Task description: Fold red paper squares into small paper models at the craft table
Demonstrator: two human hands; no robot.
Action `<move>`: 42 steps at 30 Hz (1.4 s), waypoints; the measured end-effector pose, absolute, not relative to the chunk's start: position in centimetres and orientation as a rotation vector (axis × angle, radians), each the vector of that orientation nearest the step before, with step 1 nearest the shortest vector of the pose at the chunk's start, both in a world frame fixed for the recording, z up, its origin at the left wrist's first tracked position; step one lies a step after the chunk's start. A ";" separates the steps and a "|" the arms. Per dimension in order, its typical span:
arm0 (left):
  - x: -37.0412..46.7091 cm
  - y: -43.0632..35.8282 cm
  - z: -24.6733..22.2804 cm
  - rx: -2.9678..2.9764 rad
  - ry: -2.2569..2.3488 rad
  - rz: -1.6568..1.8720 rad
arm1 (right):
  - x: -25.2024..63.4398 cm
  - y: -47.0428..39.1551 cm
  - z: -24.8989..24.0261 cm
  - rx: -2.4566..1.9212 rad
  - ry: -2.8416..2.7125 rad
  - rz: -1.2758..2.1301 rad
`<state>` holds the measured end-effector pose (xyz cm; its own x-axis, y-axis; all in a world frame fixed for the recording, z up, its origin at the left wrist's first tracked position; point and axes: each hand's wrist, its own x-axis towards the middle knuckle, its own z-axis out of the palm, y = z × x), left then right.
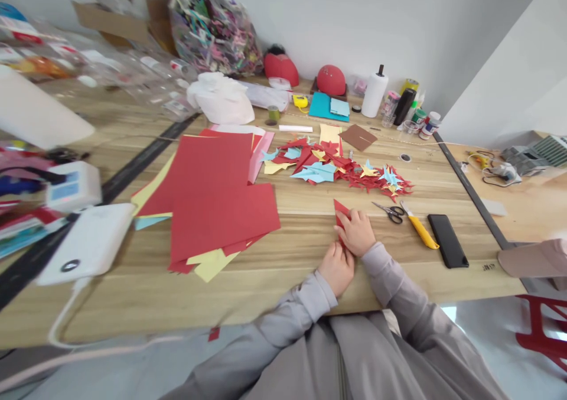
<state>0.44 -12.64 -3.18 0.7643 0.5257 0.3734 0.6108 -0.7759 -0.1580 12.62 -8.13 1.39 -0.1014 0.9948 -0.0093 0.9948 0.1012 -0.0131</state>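
Observation:
A small red folded paper [339, 208] lies on the table in front of me, its pointed end facing away. My right hand [358, 233] rests over it, fingers bent and pressed onto the red paper. Just below, my left hand [337, 268] is closed at the paper's near end, its fingertips partly hidden by the right hand. Most of the paper is covered by my hands. To the right lie small scissors [393, 213] and a yellow utility knife [423, 231]. Beyond the hands is a heap of folded red, blue and yellow paper pieces [336, 166].
Stacked red paper sheets [221, 211] lie to the left, beside a white power bank [86, 243] with a cable. A black phone [447, 240] is at the right. Glue bottles [375, 93], teal paper [319, 106] and a tape measure [300, 101] stand at the back.

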 end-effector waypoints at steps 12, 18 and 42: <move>-0.1 -11.9 -1.5 -2.907 -0.827 -0.505 | 10.3 -7.3 1.3 -2.280 -2.292 -0.051; 0.1 -12.0 -1.6 -2.789 -0.804 -0.512 | 9.6 -5.0 1.3 -2.327 -2.174 -0.020; -3.7 -9.5 0.3 -2.919 -0.923 -0.732 | 17.2 -10.7 -2.1 -1.441 -1.471 0.667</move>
<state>-3.68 -9.49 0.28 0.7199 0.5450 0.4298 0.5423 -0.8282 0.1418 17.23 -10.67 -2.06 0.1313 0.9610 0.2435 0.4500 0.1611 -0.8784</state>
